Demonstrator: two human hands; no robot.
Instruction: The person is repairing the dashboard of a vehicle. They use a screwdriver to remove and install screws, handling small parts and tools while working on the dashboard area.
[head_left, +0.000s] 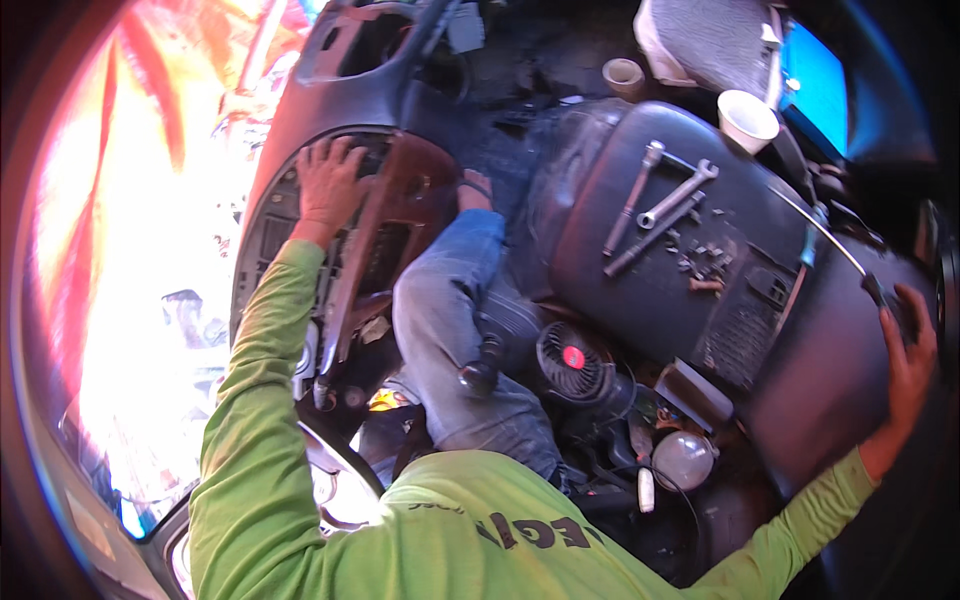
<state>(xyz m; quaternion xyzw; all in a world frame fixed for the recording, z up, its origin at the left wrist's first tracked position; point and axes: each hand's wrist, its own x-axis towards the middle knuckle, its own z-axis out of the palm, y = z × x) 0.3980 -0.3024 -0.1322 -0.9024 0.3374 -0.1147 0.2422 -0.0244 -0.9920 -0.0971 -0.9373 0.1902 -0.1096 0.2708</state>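
Across cabin | left hand fingers spread flat on dashboard panel, long axis top-to-bottom | right hand fingers gripping black seat

Hands: two, left hand and right hand
Long metal wrenches: three
Cups: two, white cup and tan cup
Small fans: one
Loose small bolts: several, uncountable

Car interior under repair: stripped dashboard, wrenches on black panel.
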